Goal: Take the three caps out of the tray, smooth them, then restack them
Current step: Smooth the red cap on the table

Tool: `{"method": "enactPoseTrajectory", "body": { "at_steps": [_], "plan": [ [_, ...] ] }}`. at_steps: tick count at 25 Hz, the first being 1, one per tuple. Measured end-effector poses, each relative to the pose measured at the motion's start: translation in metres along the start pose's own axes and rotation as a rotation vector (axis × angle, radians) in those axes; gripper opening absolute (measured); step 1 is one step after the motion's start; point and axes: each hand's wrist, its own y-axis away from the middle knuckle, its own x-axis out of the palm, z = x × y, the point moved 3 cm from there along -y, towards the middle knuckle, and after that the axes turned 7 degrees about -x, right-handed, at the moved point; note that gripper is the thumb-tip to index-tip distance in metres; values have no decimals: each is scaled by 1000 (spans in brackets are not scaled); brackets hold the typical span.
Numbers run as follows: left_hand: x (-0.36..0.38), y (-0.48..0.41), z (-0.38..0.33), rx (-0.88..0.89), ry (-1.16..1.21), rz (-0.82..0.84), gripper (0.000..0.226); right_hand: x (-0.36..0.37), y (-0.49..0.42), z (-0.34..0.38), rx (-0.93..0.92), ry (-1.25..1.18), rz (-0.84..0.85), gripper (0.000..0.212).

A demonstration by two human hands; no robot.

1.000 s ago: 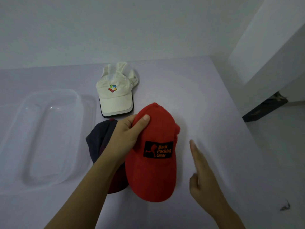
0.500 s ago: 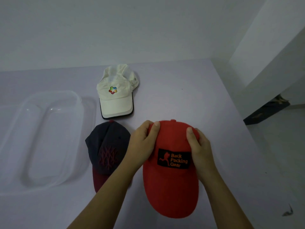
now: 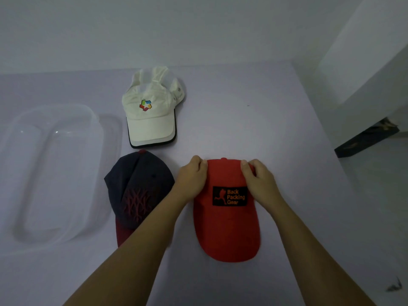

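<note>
A red cap [image 3: 225,228] with a black "Back Packing Gear" patch lies flat on the table, brim toward me. My left hand [image 3: 192,177] grips the crown's left edge and my right hand [image 3: 258,180] grips its right edge, fingers curled over the top. A dark navy cap [image 3: 139,186] with a maroon brim lies to its left, partly under my left forearm. A white cap [image 3: 150,113] with a coloured logo lies farther back. The clear plastic tray [image 3: 97,124] sits at the left with nothing in it.
The pale table [image 3: 254,120] ends at a wall behind and at an edge on the right, beyond which a white wall and a dark object [image 3: 366,138] on the floor show.
The red cap has come down from my left hand onto the table to the right of the navy cap. My right hand joined it, and both hands slid back along the crown.
</note>
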Motion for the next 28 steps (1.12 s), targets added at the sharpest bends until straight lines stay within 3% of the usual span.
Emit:
{"method": "enactPoseTrajectory", "body": {
  "at_steps": [3, 9, 14, 19, 23, 28],
  "plan": [
    [1, -3, 1, 15, 26, -55, 28, 4, -12, -3, 61, -143, 133, 26],
    [1, -8, 0, 3, 50, -150, 25, 2, -29, -1, 132, -250, 158, 14],
    [-8, -13, -12, -16, -26, -100, 35, 4, -33, 5, 148, -118, 268, 52],
    [-2, -15, -21, 7, -99, -75, 31, 7, -37, 18, 66, -53, 252, 37],
    [-3, -19, -14, 91, -280, -139, 27, 6, -36, 17, 17, 78, 193, 42],
    [-4, -16, -14, 45, -131, -140, 26, 6, -33, 12, 57, -84, 143, 41]
  ]
}}
